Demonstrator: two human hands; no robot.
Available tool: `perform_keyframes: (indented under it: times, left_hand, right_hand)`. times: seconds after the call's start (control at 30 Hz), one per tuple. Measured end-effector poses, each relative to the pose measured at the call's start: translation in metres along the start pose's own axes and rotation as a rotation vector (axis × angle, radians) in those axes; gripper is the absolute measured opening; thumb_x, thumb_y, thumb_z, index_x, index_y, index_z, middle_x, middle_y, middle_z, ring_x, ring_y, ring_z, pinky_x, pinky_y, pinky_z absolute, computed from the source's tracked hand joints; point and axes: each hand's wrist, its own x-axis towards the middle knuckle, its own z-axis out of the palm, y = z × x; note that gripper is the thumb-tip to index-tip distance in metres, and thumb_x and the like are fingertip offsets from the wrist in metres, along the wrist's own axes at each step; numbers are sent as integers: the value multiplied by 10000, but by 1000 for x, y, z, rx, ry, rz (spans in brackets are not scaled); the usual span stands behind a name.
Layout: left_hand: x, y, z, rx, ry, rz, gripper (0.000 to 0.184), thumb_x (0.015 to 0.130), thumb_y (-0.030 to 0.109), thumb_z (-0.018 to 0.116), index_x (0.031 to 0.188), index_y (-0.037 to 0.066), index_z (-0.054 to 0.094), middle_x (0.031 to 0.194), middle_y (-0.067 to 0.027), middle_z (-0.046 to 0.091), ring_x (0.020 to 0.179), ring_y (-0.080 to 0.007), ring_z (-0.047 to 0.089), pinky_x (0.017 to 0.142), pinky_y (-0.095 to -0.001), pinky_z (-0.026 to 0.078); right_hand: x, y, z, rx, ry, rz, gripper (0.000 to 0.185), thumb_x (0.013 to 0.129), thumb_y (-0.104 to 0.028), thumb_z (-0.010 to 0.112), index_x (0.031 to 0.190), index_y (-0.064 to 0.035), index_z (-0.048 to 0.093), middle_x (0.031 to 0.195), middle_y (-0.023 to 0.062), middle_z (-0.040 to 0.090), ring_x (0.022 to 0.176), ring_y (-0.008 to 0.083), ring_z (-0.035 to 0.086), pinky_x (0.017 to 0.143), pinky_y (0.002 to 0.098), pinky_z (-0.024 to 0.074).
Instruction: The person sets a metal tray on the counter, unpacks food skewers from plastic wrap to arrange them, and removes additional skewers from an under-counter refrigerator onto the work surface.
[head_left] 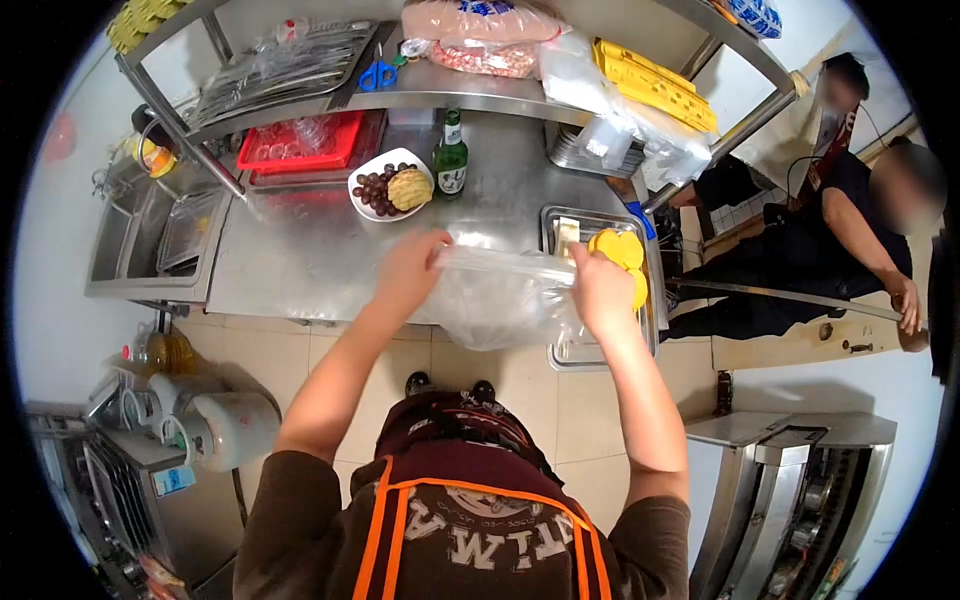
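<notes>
A clear plastic bag (500, 295) is stretched between my two hands, above the front edge of the steel counter (290, 255). My left hand (410, 268) pinches the bag's left top corner. At the opposite corner my right hand (603, 290) is closed on the bag, in front of a metal tray (555, 357). Yellow round pieces (618, 245) lie in that tray, partly behind my right hand. Beyond my left hand stands a white bowl (362, 200) with dark grapes (378, 190) and a yellowish scored fruit (409, 189). A green bottle (450, 165) is upright beside the bowl.
A red tray (345, 150) with clear cups sits at the back left. Overhead, a steel shelf (450, 95) carries blue scissors (378, 75), bags and a yellow plastic piece (655, 85). To the left is a sink (110, 275). At right, a person (800, 240) holds a long bar.
</notes>
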Motion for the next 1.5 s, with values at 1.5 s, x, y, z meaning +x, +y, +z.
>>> perform_keyframes:
  times: [1.5]
  left_hand:
    - [-68, -44, 63, 90, 172, 52, 478, 762, 86, 536, 1231, 57, 445, 1095, -149, 395, 918, -255, 431, 783, -295, 385]
  right_hand:
    - [-36, 152, 225, 279, 227, 633, 406, 677, -218, 662, 982, 1, 507, 875, 195, 590, 815, 357, 575, 723, 425, 469]
